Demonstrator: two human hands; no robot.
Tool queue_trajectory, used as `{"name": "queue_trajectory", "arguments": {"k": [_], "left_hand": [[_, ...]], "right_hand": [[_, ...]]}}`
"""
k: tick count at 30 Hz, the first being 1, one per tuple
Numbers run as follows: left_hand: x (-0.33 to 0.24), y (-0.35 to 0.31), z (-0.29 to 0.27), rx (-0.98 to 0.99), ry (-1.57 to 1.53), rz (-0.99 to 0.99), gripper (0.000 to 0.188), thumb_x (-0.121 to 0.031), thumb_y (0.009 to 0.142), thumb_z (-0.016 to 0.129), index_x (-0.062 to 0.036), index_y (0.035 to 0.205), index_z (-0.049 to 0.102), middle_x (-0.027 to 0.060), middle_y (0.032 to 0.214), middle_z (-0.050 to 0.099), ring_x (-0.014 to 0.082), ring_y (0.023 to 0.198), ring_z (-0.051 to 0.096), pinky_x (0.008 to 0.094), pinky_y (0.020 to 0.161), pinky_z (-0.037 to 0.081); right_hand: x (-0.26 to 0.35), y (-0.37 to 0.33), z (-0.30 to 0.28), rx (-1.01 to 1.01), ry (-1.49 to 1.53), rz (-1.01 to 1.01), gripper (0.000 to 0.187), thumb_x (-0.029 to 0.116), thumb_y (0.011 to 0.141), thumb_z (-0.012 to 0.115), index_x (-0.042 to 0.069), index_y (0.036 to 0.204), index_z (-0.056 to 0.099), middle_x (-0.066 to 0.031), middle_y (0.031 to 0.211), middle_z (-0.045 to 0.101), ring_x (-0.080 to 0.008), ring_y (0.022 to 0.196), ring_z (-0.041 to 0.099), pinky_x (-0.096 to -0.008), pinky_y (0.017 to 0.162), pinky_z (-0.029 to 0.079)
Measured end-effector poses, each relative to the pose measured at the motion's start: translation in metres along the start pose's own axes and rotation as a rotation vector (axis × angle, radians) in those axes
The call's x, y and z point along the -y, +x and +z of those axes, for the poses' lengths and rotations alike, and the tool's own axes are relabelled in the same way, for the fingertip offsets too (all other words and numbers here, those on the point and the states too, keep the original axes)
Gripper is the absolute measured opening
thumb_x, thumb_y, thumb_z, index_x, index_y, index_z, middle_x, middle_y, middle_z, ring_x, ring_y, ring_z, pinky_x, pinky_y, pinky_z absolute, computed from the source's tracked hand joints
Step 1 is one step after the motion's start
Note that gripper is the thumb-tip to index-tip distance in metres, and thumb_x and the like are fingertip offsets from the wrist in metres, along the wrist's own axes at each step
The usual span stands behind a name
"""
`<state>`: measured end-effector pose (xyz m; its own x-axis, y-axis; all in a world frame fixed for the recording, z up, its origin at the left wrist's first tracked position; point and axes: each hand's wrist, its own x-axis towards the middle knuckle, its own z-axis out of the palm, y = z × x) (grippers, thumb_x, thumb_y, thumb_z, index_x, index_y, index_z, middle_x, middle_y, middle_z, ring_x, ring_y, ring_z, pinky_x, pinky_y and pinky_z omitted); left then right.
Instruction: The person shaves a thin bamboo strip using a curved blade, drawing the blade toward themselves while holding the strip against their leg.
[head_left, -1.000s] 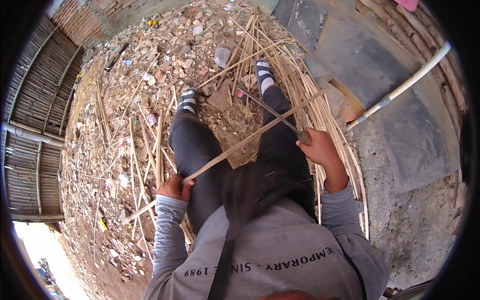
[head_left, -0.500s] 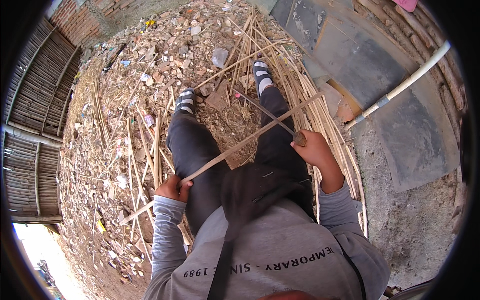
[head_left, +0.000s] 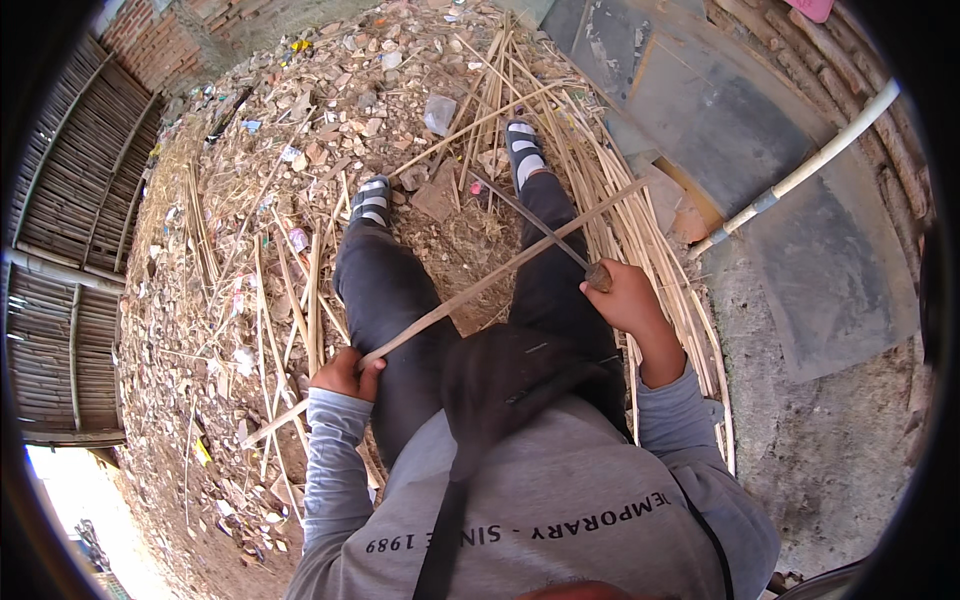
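My left hand [head_left: 347, 377] is closed around a long, flat bamboo strip [head_left: 460, 300] near its lower left end. From there the strip slants up to the right, across both my legs. My right hand [head_left: 630, 297] grips the brown handle of a long-bladed knife [head_left: 535, 222], whose thin dark blade points up and to the left. Blade and strip cross above my right leg; whether they touch I cannot tell. The strip's far end extends past the blade, over a heap of similar strips [head_left: 640, 260].
Rubble and scraps [head_left: 230, 300] cover the ground at the left, with loose bamboo strips [head_left: 315, 300] among them. Dark boards [head_left: 720, 140] lie at the right, crossed by a pale pole [head_left: 800, 170]. A slatted bamboo wall [head_left: 65, 330] stands far left, a brick wall [head_left: 165, 45] behind.
Almost nothing differs. The knife blade and the bamboo strip have shifted very slightly; both hands keep their grip.
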<state>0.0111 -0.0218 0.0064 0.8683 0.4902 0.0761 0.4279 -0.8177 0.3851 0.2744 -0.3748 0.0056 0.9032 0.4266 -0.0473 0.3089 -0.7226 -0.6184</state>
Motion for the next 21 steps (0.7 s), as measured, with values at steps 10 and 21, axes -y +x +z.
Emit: {"name": "queue_trajectory", "arguments": {"k": [10,21], "left_hand": [[0.004,0.001,0.0,0.016,-0.002,0.01,0.04,-0.042,0.086,0.076,-0.005,0.087,0.062,0.0188,0.068,0.064,0.0413,0.066,0.065,0.0484,0.06,0.051],[0.002,0.001,0.001,0.004,0.008,0.018,0.039,-0.041,0.085,0.076,-0.0045,0.086,0.062,0.019,0.069,0.065,0.0415,0.067,0.065,0.048,0.06,0.051]], "right_hand": [[0.022,-0.01,0.011,0.112,0.013,-0.108,0.027,0.027,0.08,0.077,0.005,0.089,0.065,-0.0203,0.074,0.065,-0.043,0.076,0.065,-0.0493,0.066,0.049],[0.01,-0.009,-0.001,0.041,0.046,0.051,0.03,0.026,0.081,0.077,0.002,0.096,0.067,-0.0219,0.083,0.069,-0.0427,0.084,0.067,-0.0467,0.073,0.052]]}}
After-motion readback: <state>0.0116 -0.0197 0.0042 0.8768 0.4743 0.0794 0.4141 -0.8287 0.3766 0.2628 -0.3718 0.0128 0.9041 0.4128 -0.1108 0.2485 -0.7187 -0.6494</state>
